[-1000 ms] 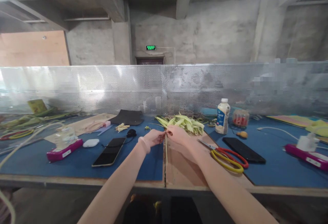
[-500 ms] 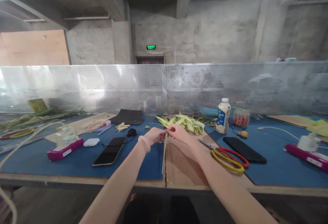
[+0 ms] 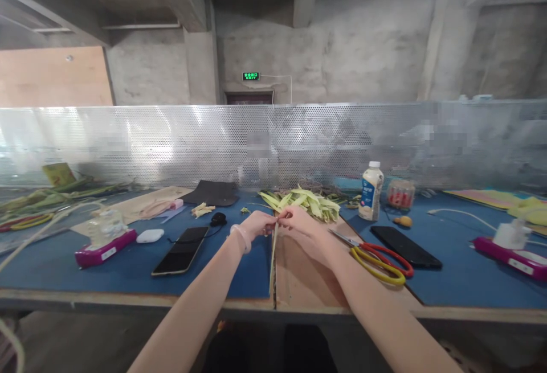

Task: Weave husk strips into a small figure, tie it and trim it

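Observation:
My left hand (image 3: 258,224) and my right hand (image 3: 296,219) meet over the middle of the table, fingertips pinched close together. Between them they grip a thin pale-green leaf strip (image 3: 274,253), whose long end hangs down toward the table's front edge. The strip's upper end is hidden by my fingers. Just behind my hands lies a heap of pale green husk leaves (image 3: 314,204). Scissors with red and yellow handles (image 3: 380,262) rest beside my right forearm, blades pointing toward the husk leaves.
Left of my arms lie a dark phone (image 3: 181,251), a white case (image 3: 150,236) and a purple power strip (image 3: 106,250). On the right are a bottle (image 3: 370,193), a jar (image 3: 400,195), another phone (image 3: 405,246) and a second power strip (image 3: 508,256). A perforated metal screen (image 3: 192,145) stands behind.
The view has shifted very slightly. Both hands keep their pinch, and the hanging end of the strip has swung a little.

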{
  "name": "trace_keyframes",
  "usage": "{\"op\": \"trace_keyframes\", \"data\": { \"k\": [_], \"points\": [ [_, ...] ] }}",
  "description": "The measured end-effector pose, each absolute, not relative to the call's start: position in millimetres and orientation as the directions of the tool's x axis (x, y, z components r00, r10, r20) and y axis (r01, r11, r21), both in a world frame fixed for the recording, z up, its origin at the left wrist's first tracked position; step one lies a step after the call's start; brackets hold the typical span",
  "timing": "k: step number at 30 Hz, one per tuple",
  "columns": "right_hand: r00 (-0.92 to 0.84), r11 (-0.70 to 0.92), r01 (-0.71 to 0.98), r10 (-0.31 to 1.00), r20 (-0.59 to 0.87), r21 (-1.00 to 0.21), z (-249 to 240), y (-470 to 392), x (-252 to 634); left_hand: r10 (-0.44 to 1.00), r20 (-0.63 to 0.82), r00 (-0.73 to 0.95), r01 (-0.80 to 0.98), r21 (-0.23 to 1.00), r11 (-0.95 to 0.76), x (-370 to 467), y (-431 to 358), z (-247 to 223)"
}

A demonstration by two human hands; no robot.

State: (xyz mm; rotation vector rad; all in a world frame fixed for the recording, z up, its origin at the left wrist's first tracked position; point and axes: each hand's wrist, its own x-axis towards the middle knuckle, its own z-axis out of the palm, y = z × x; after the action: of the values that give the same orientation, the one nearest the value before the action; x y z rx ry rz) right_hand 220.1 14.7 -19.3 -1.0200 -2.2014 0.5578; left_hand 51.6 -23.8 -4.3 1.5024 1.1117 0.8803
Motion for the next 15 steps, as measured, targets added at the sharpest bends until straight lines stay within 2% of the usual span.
{"op": "trace_keyframes", "data": {
  "k": [8,15],
  "points": [
    [-0.427,0.618,0.499,0.786,0.448,-0.608,-11,-2,210,0.96,0.013,0.279,0.113,0.992,-0.046,48,-17,-7],
    [-0.413,0.643,0.502,0.766,0.492,-0.579,-8,-8,208,0.945,0.012,0.327,0.055,0.998,-0.031,43,-14,-9]
  ]
}}
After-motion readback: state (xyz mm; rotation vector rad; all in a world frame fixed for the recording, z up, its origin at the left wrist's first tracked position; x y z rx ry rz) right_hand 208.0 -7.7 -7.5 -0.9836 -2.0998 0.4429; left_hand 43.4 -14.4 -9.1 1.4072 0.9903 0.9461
